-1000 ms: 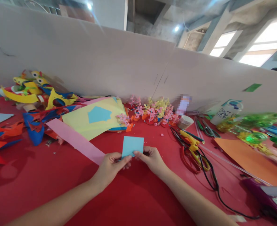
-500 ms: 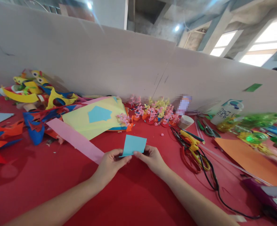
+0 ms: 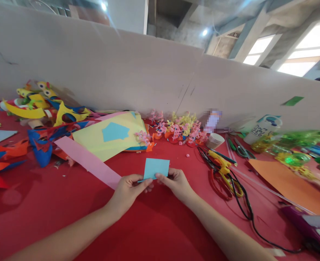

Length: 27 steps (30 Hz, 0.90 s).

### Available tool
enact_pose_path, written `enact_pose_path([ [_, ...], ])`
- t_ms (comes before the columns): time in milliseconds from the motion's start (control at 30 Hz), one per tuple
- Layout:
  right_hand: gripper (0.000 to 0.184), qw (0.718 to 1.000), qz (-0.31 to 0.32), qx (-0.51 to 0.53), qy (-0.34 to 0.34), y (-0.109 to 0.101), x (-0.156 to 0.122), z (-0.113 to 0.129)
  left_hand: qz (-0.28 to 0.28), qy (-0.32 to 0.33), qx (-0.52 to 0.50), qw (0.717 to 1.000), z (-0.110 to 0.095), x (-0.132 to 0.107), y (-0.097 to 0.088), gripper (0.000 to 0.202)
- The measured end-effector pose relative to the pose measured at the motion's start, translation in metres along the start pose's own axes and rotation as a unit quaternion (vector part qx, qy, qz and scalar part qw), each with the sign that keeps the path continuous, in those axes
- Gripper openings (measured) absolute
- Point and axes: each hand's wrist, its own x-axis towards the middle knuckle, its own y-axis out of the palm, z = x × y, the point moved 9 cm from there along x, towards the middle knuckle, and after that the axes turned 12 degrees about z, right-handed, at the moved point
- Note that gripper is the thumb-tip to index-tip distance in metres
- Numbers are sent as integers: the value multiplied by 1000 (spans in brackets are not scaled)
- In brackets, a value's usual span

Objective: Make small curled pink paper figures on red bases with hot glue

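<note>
Between my two hands is a small light-blue piece of paper point(image 3: 156, 168), raised above the red table point(image 3: 149, 224). Its lower edge is folded into a narrow strip. My left hand point(image 3: 131, 186) pinches the fold at its left end, thumb on the near side. At the right end, my right hand point(image 3: 176, 183) grips the same edge with its thumb pressed on the front and the fingers behind. A long pink paper strip point(image 3: 90, 163) lies just beyond my left hand. Behind it, a light-blue paper cutout point(image 3: 115, 132) rests on yellow sheets point(image 3: 86, 141).
Pink and yellow curled paper pieces point(image 3: 176, 128) stand along the white partition point(image 3: 122, 72). To the right lie yellow-and-red pliers point(image 3: 221, 163), scissors point(image 3: 241, 148), a black cable point(image 3: 247, 206), an orange sheet point(image 3: 287, 185) and a purple device point(image 3: 304, 224). Colourful paper crafts point(image 3: 40, 105) fill the left.
The blue paper has tilted slightly and its upper edge now looks more level. My left fingers have shifted a little along the fold; both hands still hold it.
</note>
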Motion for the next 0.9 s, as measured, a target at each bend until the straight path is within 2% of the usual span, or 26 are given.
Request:
enact_pose_path([
  [300,25,997,56,36,-28,7,2,7,-1,-16,-39,999,2,-3,2,25],
  [467,27,998,47,16,-26,5,1,3,5,-19,-48,999,4,-2,3,32],
  [667,30,999,15,-20,-23,-4,2,3,1,11,-16,1000,-3,0,0,18],
  [900,34,999,4,-31,-17,-4,0,3,-9,1,-8,1000,-2,-1,-1,21],
])
